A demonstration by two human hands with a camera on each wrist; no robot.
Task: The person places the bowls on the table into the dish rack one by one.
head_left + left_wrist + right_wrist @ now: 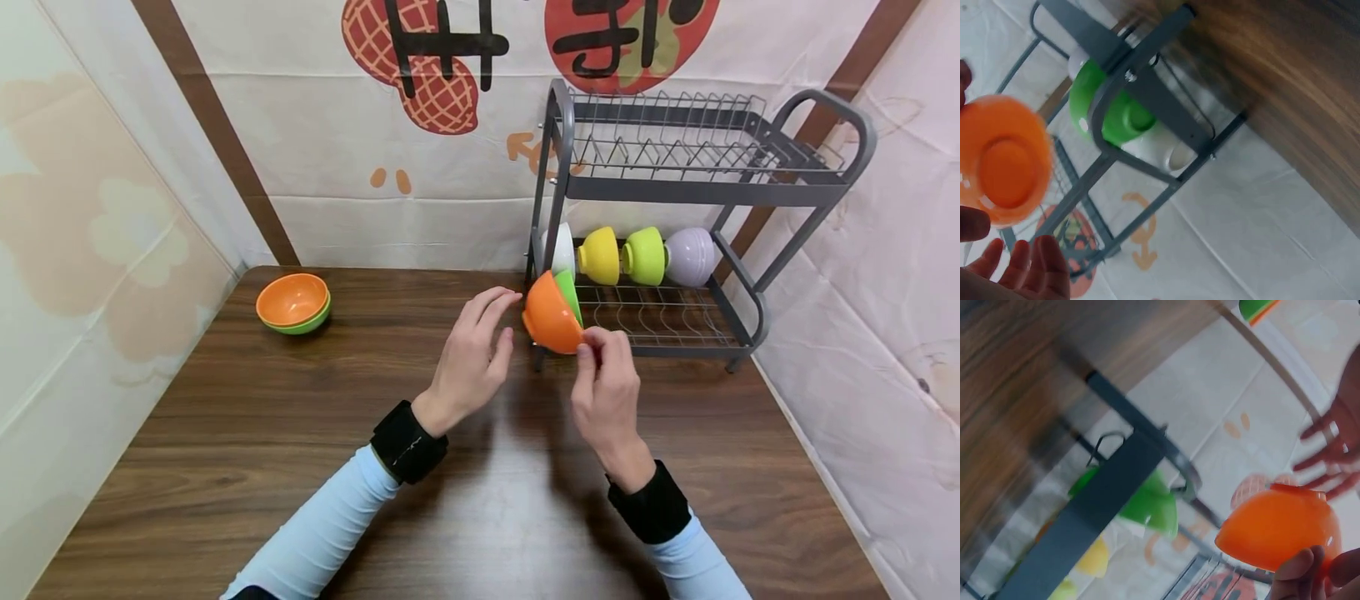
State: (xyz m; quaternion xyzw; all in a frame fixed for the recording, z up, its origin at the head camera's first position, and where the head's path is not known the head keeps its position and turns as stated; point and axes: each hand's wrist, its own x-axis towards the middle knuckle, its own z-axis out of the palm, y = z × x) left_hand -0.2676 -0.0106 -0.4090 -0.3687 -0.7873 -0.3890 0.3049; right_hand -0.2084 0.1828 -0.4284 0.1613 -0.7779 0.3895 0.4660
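An orange bowl [551, 315] is tilted on its side in front of the rack's lower left end. My right hand [609, 392] pinches its rim between thumb and fingers, as the right wrist view of the orange bowl [1279, 528] also shows. My left hand [474, 354] is beside the bowl's base, fingers extended and holding nothing. Just behind the orange bowl, a green bowl [568, 293] stands on edge in the rack's lower tier, partly hidden. The left wrist view shows this green bowl [1107, 106] behind the rack's side frame.
A two-tier grey dish rack [705, 193] stands at the back right. White [562, 250], yellow [600, 256], lime [643, 256] and lavender [690, 257] bowls line its lower tier at the back. On the table's far left, another orange bowl [292, 300] sits inside a green one [303, 327].
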